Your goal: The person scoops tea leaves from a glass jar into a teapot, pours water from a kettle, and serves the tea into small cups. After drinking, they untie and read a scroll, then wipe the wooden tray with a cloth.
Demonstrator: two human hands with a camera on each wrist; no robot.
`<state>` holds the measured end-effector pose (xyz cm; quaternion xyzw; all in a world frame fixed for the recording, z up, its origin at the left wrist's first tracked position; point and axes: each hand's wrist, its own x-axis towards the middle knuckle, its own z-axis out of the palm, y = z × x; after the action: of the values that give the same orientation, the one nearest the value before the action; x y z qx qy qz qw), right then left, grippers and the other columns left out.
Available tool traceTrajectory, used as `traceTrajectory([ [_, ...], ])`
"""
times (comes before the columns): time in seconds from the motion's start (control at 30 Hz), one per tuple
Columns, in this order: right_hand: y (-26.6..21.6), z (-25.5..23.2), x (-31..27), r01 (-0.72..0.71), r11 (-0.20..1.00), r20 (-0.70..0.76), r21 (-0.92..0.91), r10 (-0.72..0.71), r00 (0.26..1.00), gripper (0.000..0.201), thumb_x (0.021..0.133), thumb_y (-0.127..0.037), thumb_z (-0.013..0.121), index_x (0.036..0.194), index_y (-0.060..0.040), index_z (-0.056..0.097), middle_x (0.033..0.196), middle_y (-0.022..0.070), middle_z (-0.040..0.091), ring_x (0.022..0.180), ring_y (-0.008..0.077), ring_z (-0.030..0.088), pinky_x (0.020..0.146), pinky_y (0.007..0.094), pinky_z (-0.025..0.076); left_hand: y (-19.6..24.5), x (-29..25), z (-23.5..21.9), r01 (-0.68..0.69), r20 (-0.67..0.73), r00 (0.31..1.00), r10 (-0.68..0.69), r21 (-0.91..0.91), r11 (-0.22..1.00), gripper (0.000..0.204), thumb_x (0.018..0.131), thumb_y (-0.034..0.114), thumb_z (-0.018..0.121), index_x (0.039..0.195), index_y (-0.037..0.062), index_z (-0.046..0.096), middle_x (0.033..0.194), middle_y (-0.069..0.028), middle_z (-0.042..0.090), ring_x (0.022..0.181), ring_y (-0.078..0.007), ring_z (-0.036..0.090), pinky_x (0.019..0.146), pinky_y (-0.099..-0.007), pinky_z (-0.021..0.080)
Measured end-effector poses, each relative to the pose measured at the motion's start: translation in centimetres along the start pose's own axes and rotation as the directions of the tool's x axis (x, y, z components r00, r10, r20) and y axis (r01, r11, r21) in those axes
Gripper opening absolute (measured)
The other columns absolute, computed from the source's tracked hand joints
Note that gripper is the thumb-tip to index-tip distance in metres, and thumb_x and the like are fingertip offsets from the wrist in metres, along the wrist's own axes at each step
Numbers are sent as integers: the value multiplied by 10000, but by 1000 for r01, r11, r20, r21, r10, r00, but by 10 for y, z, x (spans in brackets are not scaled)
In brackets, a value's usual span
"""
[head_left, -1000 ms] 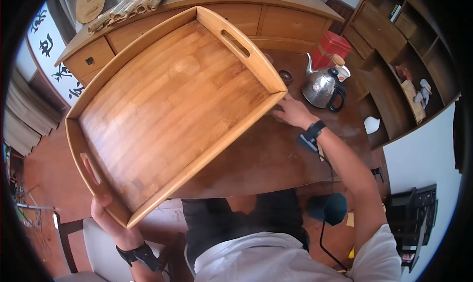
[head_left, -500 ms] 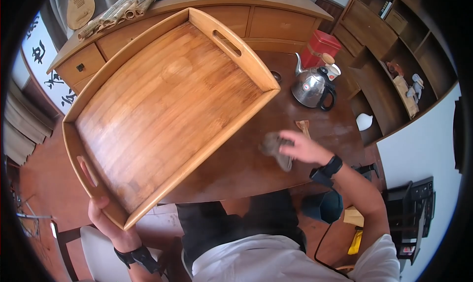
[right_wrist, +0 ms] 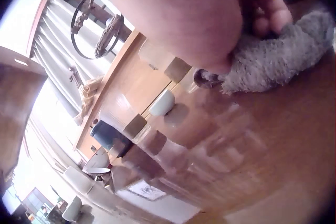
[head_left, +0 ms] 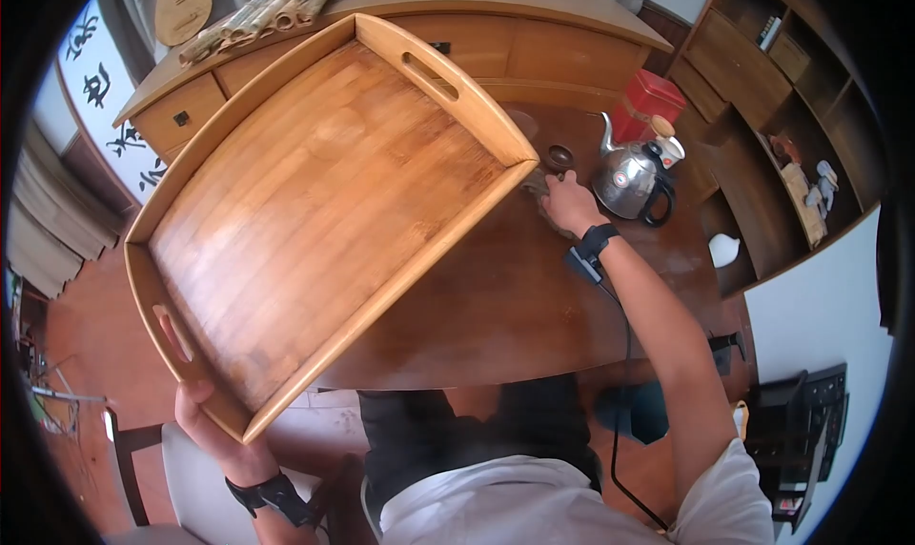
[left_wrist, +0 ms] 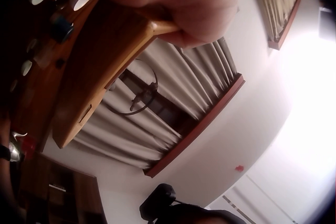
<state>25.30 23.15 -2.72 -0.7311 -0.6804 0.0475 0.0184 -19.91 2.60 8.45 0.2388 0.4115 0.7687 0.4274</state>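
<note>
The wooden tray [head_left: 324,202] is held up tilted over the table's left part, its inside facing the head camera. At its lower left corner the left hand [head_left: 214,431] grips it, thumb over the rim; the left wrist view shows that hand [left_wrist: 178,3] around the tray's corner [left_wrist: 152,27]. Beyond the tray's right corner, the right hand [head_left: 572,207] is on a grey-brown cloth [head_left: 536,181] on the tabletop. In the right wrist view the fingers of the right hand [right_wrist: 189,19] curl against the fuzzy grey cloth [right_wrist: 283,56].
A steel kettle [head_left: 631,181] stands right of the right hand, near a small dark cup [head_left: 559,157] and a red tin [head_left: 648,107]. White cups [right_wrist: 161,103] stand on the table's far side. A shelf unit [head_left: 753,154] is at the right.
The right hand swept the cloth toward the person, then back away to beside the dark cup. The left hand keeps its grip on the tray, which has barely moved.
</note>
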Motion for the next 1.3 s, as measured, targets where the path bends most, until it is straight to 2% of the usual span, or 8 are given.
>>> traceTrajectory([
  [0.47, -124, 21, 23, 299, 953, 82, 45, -302, 950, 446, 921, -230, 542, 1350, -118, 493, 1301, 232, 459, 1042, 411, 622, 874, 482, 528, 9, 14, -35, -6, 3, 1000, 6, -89, 996, 801, 736, 112, 455, 1527, 84, 326, 1519, -110, 391, 1336, -255, 434, 1130, -377, 338],
  [0.73, -178, 72, 26, 662, 721, -52, 205, -667, 743, 463, 880, -185, 553, 1342, -182, 538, 1330, 231, 465, 1054, 377, 622, 881, 456, 529, 10, 5, -25, -40, -37, 999, 39, -35, 999, 809, 733, 142, 458, 1529, 88, 325, 1507, -109, 390, 1349, -255, 408, 1130, -385, 323],
  [0.93, -171, 0, -65, 750, 604, 195, 268, -797, 572, 513, 866, -293, 623, 1360, -182, 545, 1322, 187, 496, 1089, 367, 604, 902, 440, 516, 10, 2, -24, -37, -31, 999, 35, -36, 999, 805, 734, 150, 458, 1526, 90, 329, 1476, -104, 413, 1319, -245, 427, 1109, -367, 337],
  [1.03, -138, -10, -62, 726, 554, 67, 407, -811, 582, 537, 847, -342, 661, 1342, -158, 562, 1322, 181, 501, 1093, 370, 600, 910, 439, 510, 9, 3, -27, 8, -11, 1000, -10, -117, 993, 785, 747, 106, 435, 1526, 100, 336, 1519, -57, 396, 1336, -218, 420, 1127, -362, 330],
  [1.1, -118, -45, -47, 655, 709, -38, 260, -671, 741, 538, 834, -351, 689, 1303, -111, 580, 1252, 172, 560, 1073, 368, 602, 914, 445, 504, 8, 4, -29, 19, -13, 1000, -21, -109, 994, 787, 747, 107, 434, 1528, 104, 334, 1524, -60, 391, 1338, -219, 419, 1128, -363, 329],
  [1.13, -100, -46, -24, 685, 697, -251, 213, -638, 728, 515, 824, -297, 713, 1280, -94, 587, 1203, 173, 581, 1065, 360, 601, 907, 438, 504, 8, 5, -30, 25, -16, 1000, -27, -103, 994, 788, 747, 107, 434, 1528, 106, 333, 1526, -62, 388, 1339, -220, 419, 1129, -364, 329],
  [1.2, -86, -83, -7, 461, 843, -306, 278, -377, 874, 496, 807, -203, 738, 1261, -76, 582, 1170, 170, 582, 1094, 341, 585, 907, 415, 503, 6, 8, -28, 25, -23, 999, -27, -93, 995, 788, 747, 112, 436, 1528, 106, 333, 1527, -64, 386, 1341, -221, 416, 1131, -364, 326],
  [1.3, -48, -69, 50, 380, 924, -450, 29, -328, 831, 708, 775, -293, 775, 1391, -98, 486, 1311, 199, 512, 1147, 378, 562, 982, 430, 476, 4, 9, -23, 31, -32, 999, -34, -89, 996, 788, 748, 119, 438, 1528, 104, 333, 1530, -68, 383, 1345, -223, 411, 1134, -364, 322],
])
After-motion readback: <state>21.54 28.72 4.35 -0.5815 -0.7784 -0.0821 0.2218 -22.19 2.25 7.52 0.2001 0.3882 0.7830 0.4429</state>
